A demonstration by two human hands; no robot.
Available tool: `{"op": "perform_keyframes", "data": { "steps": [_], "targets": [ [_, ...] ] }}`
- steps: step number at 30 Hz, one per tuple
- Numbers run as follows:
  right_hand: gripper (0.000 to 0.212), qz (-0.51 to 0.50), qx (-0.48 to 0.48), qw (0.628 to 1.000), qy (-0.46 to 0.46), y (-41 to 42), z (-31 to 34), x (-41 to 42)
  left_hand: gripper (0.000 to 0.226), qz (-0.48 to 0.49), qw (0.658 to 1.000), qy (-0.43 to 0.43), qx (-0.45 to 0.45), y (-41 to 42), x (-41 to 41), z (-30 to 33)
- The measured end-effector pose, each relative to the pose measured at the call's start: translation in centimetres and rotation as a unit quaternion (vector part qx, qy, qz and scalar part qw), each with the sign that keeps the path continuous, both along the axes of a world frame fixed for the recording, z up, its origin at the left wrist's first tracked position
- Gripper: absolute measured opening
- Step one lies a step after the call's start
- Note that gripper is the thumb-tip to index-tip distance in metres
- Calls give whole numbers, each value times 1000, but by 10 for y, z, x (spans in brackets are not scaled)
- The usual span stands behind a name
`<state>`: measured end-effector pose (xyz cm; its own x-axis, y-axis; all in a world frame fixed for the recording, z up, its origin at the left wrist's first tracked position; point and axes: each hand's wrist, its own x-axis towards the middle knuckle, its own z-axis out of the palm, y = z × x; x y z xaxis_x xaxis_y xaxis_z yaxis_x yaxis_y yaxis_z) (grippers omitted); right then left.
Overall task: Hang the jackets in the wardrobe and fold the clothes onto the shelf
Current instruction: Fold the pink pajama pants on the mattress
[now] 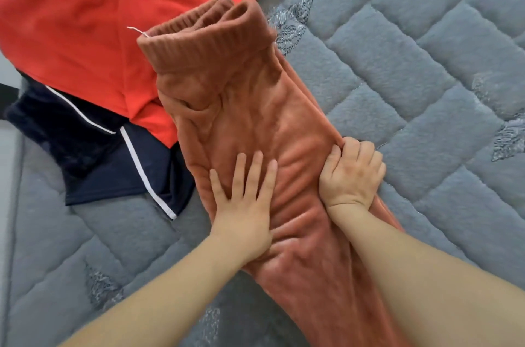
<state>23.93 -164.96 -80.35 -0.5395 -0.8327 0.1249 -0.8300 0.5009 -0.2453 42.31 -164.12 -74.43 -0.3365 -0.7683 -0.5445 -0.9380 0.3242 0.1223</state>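
Your left hand [244, 204] presses flat, fingers spread, on the rust fleece trousers [241, 119] lying lengthwise on the grey bed [412, 62]; your right hand [352, 173] grips their edge (fingers curled). Tugging unevenly could bunch the wrinkles and skew the fold.

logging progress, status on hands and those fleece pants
Left hand flat on rust fleece pants. Right hand grips their edge. Pants unfolded on grey quilted mattress. Red garment, navy shorts alongside.

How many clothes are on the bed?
3: the rust-brown fleece pants under both hands, the red top at upper left, and the navy shorts partly beneath it. More may lie out of view.
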Motion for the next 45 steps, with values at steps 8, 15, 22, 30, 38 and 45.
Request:
{"op": "perform_keyframes", "data": {
  "steps": [8,15,22,30,38,45],
  "targets": [
    [29,10,31,999,-3,-1,5,1,151,46,995,-83,39,-6,-19,-31],
    [65,187,59,976,-94,41,25,-30,129,64,995,-82,7,-9,-22,-28],
    [100,187,184,958,-116,233,52,-132,74,-137,983,-19,-120,112,-33,11],
    [75,182,288,929,-144,377,74,-207,127,-263,964,-33,-10,332,-96,14],
    [34,143,420,805,-394,415,85,-238,73,-331,927,27,-174,371,-138,19],
    [12,-46,425,696,-577,459,105,-275,46,-383,895,29,-226,401,-171,24]
  ]
}}
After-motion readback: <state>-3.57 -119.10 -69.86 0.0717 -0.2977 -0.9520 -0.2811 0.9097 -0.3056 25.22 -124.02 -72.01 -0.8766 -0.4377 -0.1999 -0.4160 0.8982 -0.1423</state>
